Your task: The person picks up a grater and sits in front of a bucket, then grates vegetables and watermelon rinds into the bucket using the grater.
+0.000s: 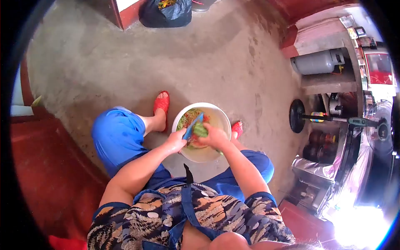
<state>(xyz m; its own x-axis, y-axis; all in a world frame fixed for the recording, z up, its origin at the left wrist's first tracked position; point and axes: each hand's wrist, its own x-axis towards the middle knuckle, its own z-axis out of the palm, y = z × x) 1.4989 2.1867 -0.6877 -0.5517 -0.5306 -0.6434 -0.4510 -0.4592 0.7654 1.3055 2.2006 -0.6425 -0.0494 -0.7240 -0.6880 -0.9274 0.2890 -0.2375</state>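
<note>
A white basin point(224, 118) stands on the floor between my feet. Pale green and orange-red shreds point(186, 118) lie along its far left side. My left hand point(177, 141) is closed round the near end of a flat blue grater point(194, 126), which slants over the basin. In my right hand point(215, 136) is a green vegetable point(201, 130), its cut or peeled surface mottled, held against or very near the grater's right side. Its exact kind is hard to make out. Below the hands, part of the basin's contents is hidden.
A black plastic bag point(166, 14) with plant scraps sits at the far wall. On the right are a grey gas cylinder point(318, 62) on a shelf and a standing fan point(380, 132) tipped sideways in view. A dark red surface point(54, 166) lies left.
</note>
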